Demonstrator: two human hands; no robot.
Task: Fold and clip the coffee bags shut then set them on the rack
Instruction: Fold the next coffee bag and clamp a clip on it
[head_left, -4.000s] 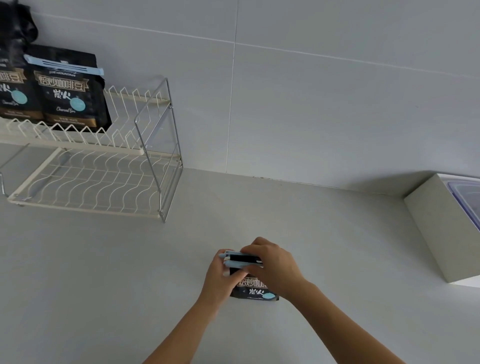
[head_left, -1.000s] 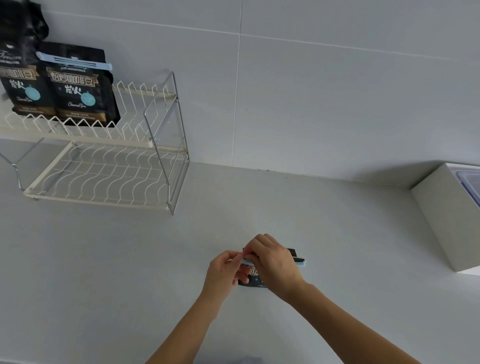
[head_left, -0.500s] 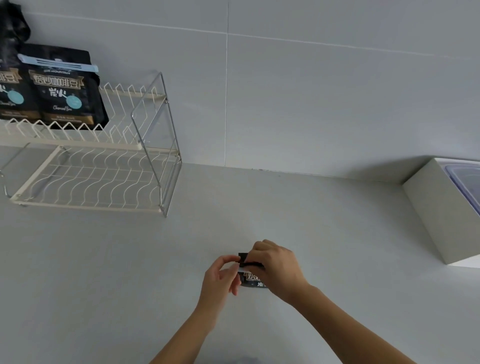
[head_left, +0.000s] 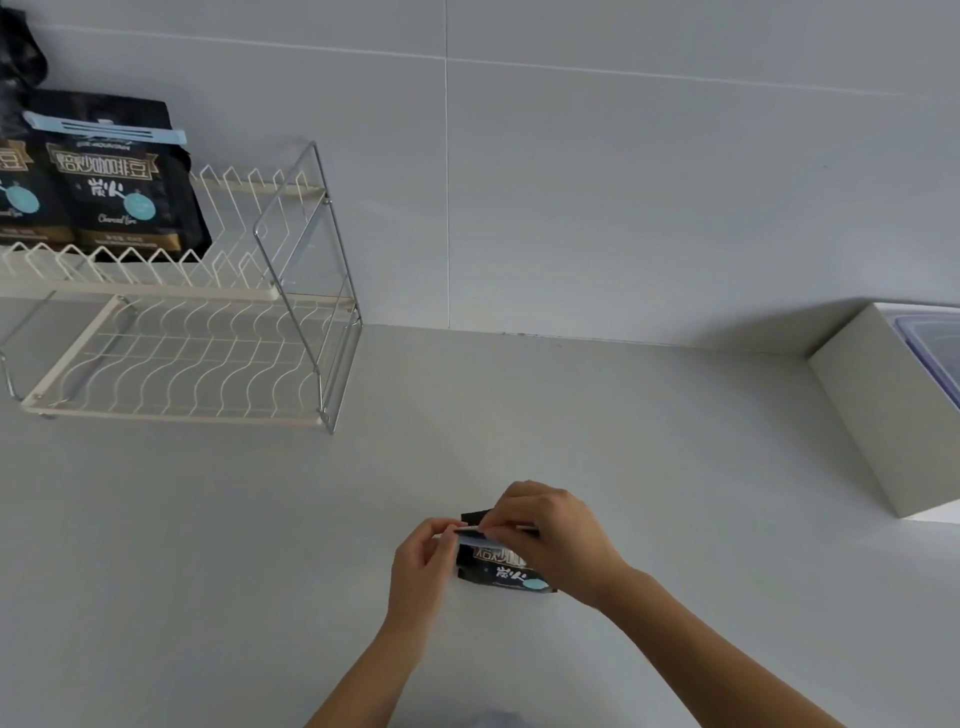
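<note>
A black coffee bag (head_left: 496, 569) stands on the grey counter at the lower middle. A pale blue clip (head_left: 470, 535) lies across its folded top. My right hand (head_left: 550, 535) covers the top of the bag and grips the clip from the right. My left hand (head_left: 421, 564) pinches the clip's left end with thumb and forefinger. On the upper shelf of the white wire rack (head_left: 171, 358) at the far left stand two more black coffee bags; the nearer clipped bag (head_left: 117, 192) carries a blue clip, and the other bag (head_left: 15, 202) is cut off by the frame edge.
A white box (head_left: 883, 410) with a clear-lidded container in it sits at the right edge against the tiled wall. The rack's lower shelf holds nothing. Bare counter lies between the rack and my hands.
Four seconds ago both hands pressed the clip on the bag's top. Since then the hands have shifted on the clip, and my left hand now pinches only its left end.
</note>
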